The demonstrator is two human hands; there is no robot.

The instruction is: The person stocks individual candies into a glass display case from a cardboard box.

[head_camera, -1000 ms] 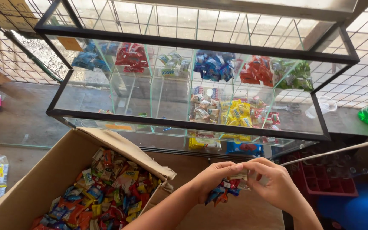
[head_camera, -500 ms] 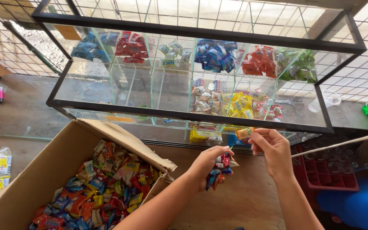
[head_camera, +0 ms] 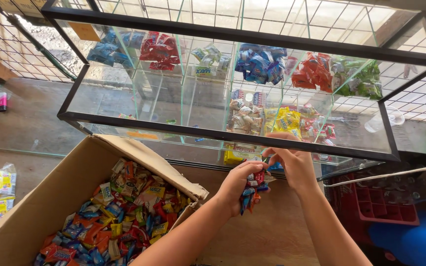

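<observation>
Left hand [head_camera: 237, 184]: closed around a bunch of red and blue candy wrappers [head_camera: 252, 189], held above the wooden counter [head_camera: 272, 236].
Right hand [head_camera: 294, 162]: fingertips pinched just above that bunch; what they pinch cannot be told.
Cardboard box [head_camera: 55, 192]: left, mixed colourful candies.
Glass case [head_camera: 223, 79]: compartments sorted by colour.

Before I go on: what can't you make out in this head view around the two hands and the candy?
- Right hand: whether its fingertips pinch a candy; its own fingers curl over the spot.
- Left hand: number of wrapped candies in its grip; the palm covers most.
- Cardboard box: near end cut off by the bottom edge.
- Glass display case: lower shelf contents blurred by reflections.
</observation>
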